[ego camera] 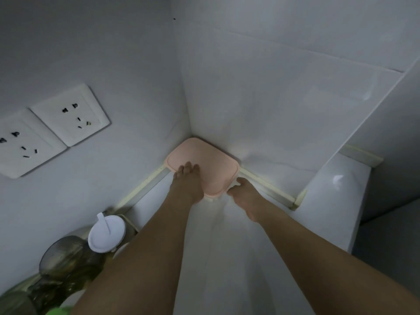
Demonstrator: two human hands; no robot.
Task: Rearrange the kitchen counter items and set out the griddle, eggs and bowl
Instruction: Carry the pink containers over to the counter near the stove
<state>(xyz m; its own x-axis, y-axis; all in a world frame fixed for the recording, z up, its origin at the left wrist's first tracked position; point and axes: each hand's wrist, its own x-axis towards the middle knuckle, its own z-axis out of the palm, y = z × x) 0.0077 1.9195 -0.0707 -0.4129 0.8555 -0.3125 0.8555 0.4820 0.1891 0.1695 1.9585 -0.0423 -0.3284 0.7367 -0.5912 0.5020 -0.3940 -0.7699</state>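
Matt pink plastic lid (205, 160) on a glossy white counter (227, 235), smooth glossy wall tiles (272, 98), white plastic sockets (70, 114), and a clear glass jar (66, 258).

two wall sockets (52, 128), white-lidded jar (106, 234), glass jar (61, 258)

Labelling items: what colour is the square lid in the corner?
Pale pink lid, seen in the head view.

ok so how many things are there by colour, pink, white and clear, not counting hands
pink: 1, the square lid in the corner, under the left hand and right hand
white: 3, two wall sockets and one round lid
clear: 1, the glass jar
total: 5
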